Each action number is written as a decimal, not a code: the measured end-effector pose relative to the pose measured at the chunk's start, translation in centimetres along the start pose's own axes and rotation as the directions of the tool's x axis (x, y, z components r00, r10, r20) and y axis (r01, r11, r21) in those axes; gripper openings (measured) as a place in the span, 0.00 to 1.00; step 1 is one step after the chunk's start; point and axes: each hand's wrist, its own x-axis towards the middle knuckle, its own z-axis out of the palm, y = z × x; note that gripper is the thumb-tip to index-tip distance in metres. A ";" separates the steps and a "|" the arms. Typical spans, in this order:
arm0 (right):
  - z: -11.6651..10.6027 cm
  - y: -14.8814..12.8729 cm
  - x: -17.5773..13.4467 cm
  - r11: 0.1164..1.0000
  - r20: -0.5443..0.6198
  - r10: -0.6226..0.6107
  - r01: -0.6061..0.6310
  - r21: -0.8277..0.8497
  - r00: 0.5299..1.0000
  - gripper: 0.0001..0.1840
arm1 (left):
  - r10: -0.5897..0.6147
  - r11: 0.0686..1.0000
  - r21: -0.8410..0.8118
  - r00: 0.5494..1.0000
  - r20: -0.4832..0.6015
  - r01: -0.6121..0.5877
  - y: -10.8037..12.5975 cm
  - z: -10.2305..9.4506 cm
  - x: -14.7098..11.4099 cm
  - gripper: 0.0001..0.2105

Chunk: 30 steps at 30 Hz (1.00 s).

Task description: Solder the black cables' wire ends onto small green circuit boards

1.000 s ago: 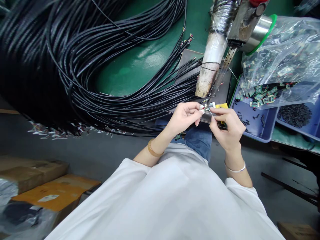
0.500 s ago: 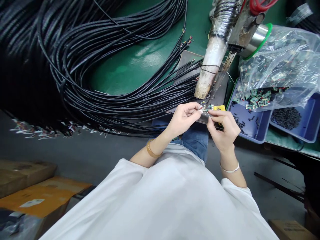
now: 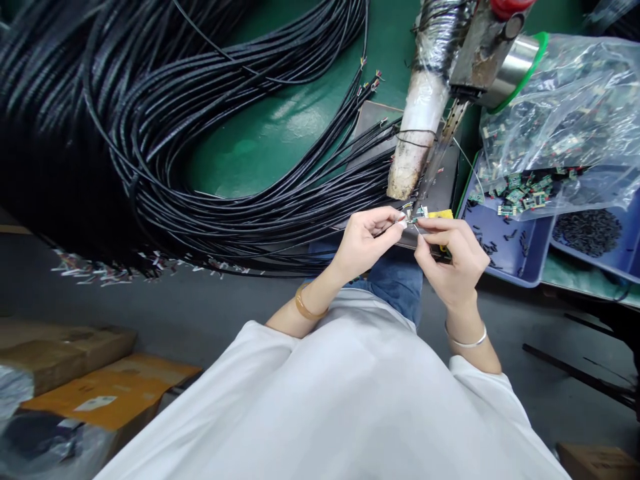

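One camera, worn on the person's head, looks forward and steeply down over the white shirt [image 3: 360, 400], which spreads on the near side of the grip formed by the left hand [image 3: 367, 237] and right hand [image 3: 450, 253]. It is near enough to tell single fingers apart, yet too far to show the pinched piece in detail. Its wide field reaches past the soldering iron [image 3: 441, 155] just beyond the grip, left across the black cable bundle [image 3: 150, 120], and right to the blue plastic tray [image 3: 530, 281].
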 end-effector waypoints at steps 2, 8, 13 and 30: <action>-0.1 0.0 -0.1 1.000 0.033 -0.004 0.005 -0.012 0.999 0.11 | -0.007 1.000 -0.027 1.000 0.026 0.008 -0.1 -0.1 0.1 0.06; -0.2 0.3 -0.6 1.000 0.075 -0.014 0.014 -0.005 0.997 0.10 | -0.030 0.997 -0.065 0.997 0.071 0.035 -0.4 -0.2 0.1 0.06; -0.5 0.0 -0.6 0.992 -0.027 0.123 -0.123 -0.004 0.992 0.07 | -0.067 0.998 -0.015 0.993 0.094 0.069 -0.3 0.0 -0.5 0.07; -2.1 -1.9 -1.0 0.656 0.108 0.668 -0.651 0.381 0.736 0.07 | -0.100 0.977 -0.166 0.979 0.177 0.130 -0.1 -1.1 -2.3 0.12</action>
